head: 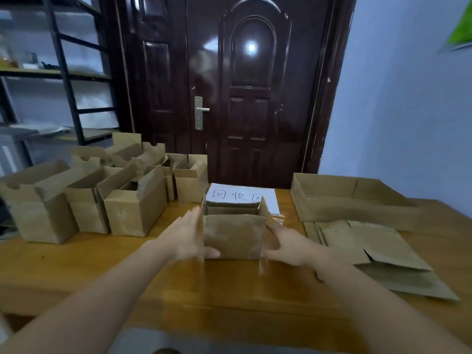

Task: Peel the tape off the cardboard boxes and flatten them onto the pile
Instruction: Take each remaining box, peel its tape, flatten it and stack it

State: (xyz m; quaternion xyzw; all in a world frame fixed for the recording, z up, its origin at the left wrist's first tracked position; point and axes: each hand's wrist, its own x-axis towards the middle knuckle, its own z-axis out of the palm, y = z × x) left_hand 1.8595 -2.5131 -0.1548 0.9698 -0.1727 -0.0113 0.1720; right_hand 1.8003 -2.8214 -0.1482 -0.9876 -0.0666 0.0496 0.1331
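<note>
Open-topped cardboard box (233, 236), flaps up, at the middle of the wooden surface (102, 272), just in front of a white sheet (242, 194) with handwritten characters. Left hand (187, 237) flat against its left side, fingers (195, 218) straight and together, thumb along the lower front edge. Right hand (288, 245) against its right side, fingers blurred, apparently straight. Cluster of open boxes (102, 192) at far left. Flattened pile (375, 249) at right, shallow cardboard tray (350, 200) behind it. Dark door (245, 85) beyond.
</note>
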